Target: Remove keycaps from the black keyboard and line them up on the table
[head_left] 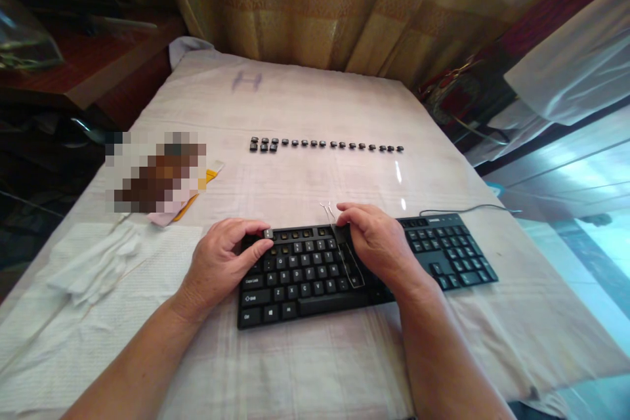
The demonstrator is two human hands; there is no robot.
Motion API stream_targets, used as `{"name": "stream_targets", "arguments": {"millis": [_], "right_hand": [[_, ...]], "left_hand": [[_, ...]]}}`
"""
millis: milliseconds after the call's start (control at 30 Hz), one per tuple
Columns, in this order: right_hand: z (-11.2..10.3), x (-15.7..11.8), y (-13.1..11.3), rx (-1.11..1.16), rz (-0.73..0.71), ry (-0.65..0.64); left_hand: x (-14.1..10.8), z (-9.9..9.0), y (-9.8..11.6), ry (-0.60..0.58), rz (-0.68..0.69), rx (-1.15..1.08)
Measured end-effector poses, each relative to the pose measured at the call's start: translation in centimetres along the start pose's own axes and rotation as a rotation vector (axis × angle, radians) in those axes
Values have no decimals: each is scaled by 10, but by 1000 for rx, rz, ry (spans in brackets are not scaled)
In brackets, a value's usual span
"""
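Observation:
A black keyboard (315, 305) lies on the cloth, with several keycaps off its upper rows. My left hand (229, 252) is at the keyboard's upper left corner, a small keycap (268, 233) pinched between thumb and index finger. Over the upper middle of the keyboard, my right hand (371, 236) is closed on a thin wire puller (343, 256); its hooked ends point away past the back edge and its loop lies over the keys. Removed keycaps (314, 143) stand in a line behind the keyboard, doubled up at the left end.
At the left are a white cloth (98, 262), a yellow-handled brush (211, 174) and a blurred-out item. A cable (472, 209) runs right from the keyboard. Curtains (305, 6) hang behind; a wooden cabinet (98, 59) stands at the back left.

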State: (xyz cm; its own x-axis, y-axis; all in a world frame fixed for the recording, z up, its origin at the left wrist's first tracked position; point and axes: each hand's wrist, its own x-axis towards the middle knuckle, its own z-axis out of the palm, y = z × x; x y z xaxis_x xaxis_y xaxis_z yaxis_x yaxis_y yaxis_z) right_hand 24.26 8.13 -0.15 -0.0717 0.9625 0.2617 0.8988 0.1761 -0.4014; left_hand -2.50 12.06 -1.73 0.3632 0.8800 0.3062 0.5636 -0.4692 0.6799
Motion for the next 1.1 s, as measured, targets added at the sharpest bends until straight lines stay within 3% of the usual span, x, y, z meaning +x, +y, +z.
{"name": "stream_targets", "arguments": {"millis": [333,733,1100], "right_hand": [[3,1,-12,90,-71,166],[16,-6,-46,215,-367,61],[20,-6,-57,261,-409,100]], "left_hand": [[-2,1,-1,-7,81,-24],[-5,2,20,13,159,-64],[-5,4,22,4,136,-146]]}}
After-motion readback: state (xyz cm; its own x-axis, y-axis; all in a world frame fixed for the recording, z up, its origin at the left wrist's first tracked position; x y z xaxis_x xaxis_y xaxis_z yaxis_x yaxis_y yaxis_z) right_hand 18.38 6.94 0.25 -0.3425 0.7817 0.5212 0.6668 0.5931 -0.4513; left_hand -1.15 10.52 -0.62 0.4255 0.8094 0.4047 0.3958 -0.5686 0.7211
